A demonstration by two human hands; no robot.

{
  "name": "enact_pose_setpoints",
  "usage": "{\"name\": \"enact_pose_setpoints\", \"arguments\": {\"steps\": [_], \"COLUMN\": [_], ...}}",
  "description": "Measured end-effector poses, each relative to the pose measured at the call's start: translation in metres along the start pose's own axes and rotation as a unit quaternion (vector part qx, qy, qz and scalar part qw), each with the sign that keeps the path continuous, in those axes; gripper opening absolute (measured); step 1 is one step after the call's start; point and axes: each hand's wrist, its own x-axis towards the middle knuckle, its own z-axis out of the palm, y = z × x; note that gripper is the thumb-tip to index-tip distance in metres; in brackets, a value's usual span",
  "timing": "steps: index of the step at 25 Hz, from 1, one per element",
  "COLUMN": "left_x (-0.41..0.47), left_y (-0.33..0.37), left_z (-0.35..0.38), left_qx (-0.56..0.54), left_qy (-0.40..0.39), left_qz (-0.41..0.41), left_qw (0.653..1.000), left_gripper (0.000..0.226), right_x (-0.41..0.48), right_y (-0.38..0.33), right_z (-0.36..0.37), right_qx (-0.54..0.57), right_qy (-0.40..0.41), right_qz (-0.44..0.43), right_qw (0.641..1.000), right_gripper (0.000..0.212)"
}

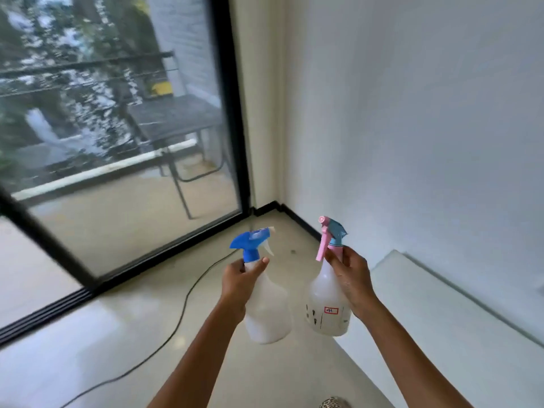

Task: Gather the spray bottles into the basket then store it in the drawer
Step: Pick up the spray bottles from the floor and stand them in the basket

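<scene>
I hold two spray bottles in the air above the floor. My left hand (240,282) grips the neck of a white bottle with a blue trigger head (266,313). My right hand (351,276) grips the neck of a translucent bottle with a pink and teal trigger head (323,304), which bears a small red-framed label. The two bottles hang upright, side by side and close together. No basket or drawer is in view.
A white counter or cabinet top (441,319) runs along the white wall on the right. A black cable (182,313) lies on the pale floor. A black-framed sliding glass door (232,113) on the left looks onto a balcony with a table.
</scene>
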Motion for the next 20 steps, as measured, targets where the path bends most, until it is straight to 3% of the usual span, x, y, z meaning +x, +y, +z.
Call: {"name": "enact_pose_setpoints", "arguments": {"steps": [5, 9, 14, 20], "left_x": [-0.038, -0.083, -0.161, -0.236], "left_y": [0.011, -0.004, -0.039, -0.072], "left_z": [0.135, 0.253, 0.394, 0.502], "left_qx": [0.059, 0.090, 0.105, 0.158], "left_qy": [-0.122, -0.193, -0.298, -0.417], "left_qz": [0.031, 0.038, 0.021, 0.013], "left_qw": [0.990, 0.976, 0.949, 0.895], "left_gripper": [0.036, 0.028, 0.023, 0.026], "right_x": [-0.016, -0.042, -0.097, -0.156], "right_y": [0.016, 0.049, 0.102, 0.140], "right_z": [-0.137, -0.257, -0.399, -0.493], "right_qx": [0.013, 0.021, 0.054, 0.110], "right_qy": [0.115, 0.187, 0.326, 0.438], "right_qz": [0.041, 0.105, 0.160, 0.168], "right_qw": [0.992, 0.976, 0.930, 0.876], "right_gripper": [0.025, 0.026, 0.025, 0.017]}}
